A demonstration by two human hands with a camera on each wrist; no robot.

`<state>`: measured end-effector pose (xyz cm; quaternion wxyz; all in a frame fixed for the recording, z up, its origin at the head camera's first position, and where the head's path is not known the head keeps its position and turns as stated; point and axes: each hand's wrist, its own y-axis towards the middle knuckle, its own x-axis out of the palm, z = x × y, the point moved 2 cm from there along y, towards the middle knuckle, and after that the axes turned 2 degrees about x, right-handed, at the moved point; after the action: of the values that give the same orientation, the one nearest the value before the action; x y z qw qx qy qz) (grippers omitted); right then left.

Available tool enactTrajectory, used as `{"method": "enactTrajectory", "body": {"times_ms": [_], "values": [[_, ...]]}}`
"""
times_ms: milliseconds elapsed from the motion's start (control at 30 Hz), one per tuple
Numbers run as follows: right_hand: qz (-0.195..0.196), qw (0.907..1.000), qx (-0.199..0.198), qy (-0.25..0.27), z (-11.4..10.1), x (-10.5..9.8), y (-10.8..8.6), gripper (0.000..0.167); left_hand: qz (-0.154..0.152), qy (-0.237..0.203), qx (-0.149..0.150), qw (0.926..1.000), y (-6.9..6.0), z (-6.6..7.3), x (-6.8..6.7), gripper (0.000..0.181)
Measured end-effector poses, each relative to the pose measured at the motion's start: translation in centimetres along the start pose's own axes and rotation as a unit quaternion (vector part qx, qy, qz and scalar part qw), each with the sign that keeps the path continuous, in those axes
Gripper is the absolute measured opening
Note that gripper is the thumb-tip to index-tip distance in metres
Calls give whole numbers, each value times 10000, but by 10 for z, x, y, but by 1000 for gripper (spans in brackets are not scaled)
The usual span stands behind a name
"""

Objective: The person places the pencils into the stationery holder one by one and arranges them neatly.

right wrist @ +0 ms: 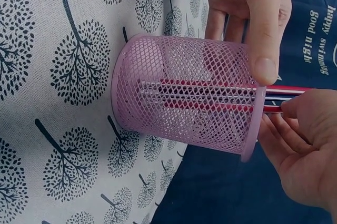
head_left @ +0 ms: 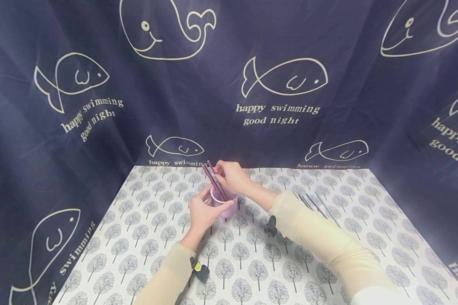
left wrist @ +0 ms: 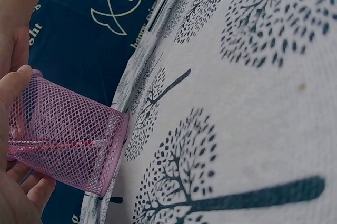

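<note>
A pink mesh cup (head_left: 229, 210) stands on the patterned cloth, with several pencils (head_left: 213, 180) leaning in it, red and dark ones among them. The left hand (head_left: 203, 212) grips the cup by its rim and side; its thumb (right wrist: 265, 61) lies on the rim in the right wrist view. At the pencils' upper part is the right hand (head_left: 230, 176), its thumb and fingers pinching them just above the rim. Through the mesh (right wrist: 184, 92) the lower parts of the pencils show inside the cup.
Several thin sticks or pencils (head_left: 316, 203) lie on the tree-patterned cloth (head_left: 257, 271) to the right, partly behind the right sleeve. A dark blue curtain (head_left: 221, 97) with fish drawings hangs behind the table and along both sides.
</note>
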<state>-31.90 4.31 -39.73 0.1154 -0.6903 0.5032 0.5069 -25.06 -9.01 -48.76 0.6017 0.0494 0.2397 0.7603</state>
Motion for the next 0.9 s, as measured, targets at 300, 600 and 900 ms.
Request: {"method": "enactTrajectory", "body": {"times_ms": [300, 600, 900], "values": [[132, 9998, 102, 73, 13, -14, -2, 5, 15, 118, -86, 9999, 0, 0, 1, 81], [510, 9982, 310, -21, 47, -59, -31, 5, -67, 19, -355, 9993, -1, 2, 2, 85], [579, 9951, 654, -453, 91, -84, -72, 5, -4, 5, -487, 9988, -1, 3, 2, 83]]}}
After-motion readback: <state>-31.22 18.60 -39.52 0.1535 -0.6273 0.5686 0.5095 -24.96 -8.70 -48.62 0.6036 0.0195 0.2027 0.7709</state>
